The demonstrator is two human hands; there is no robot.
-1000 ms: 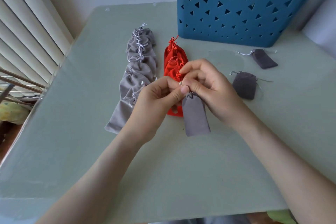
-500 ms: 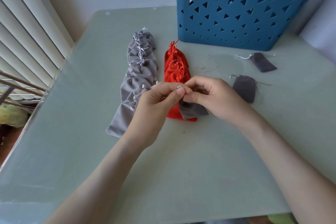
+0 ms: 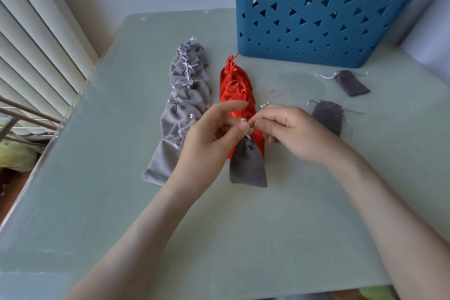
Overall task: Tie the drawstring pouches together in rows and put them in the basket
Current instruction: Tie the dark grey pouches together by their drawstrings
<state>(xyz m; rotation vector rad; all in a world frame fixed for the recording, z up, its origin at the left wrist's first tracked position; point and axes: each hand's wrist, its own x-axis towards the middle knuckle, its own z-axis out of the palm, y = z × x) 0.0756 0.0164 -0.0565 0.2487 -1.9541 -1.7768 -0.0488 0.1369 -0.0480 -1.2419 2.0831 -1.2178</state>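
A person's two bare hands meet over the middle of a pale green worktop, working at the neck of a dark grey pouch. The left hand pinches the pouch's silver drawstring between thumb and curled fingers, its forefinger held out straight. The right hand, fingers curled in, pinches the same drawstring from the other side. The pouch hangs from the two pinches, its lower end lying on the worktop.

Just behind it, partly hidden by the hands, a row of red pouches tied together runs toward the far edge; the dark pouch overlaps the near end of that row. To the left, just beside it and touching along part of its length, lies a longer row of light grey pouches knotted with pale cords.

A blue basket with triangular cut-outs stands at the far right corner, its inside out of sight. Between it and the right hand, toward the right edge, two loose dark grey pouches lie apart from each other: one close behind the right wrist, the other nearer the basket. Pale window blinds hang beyond the left edge.
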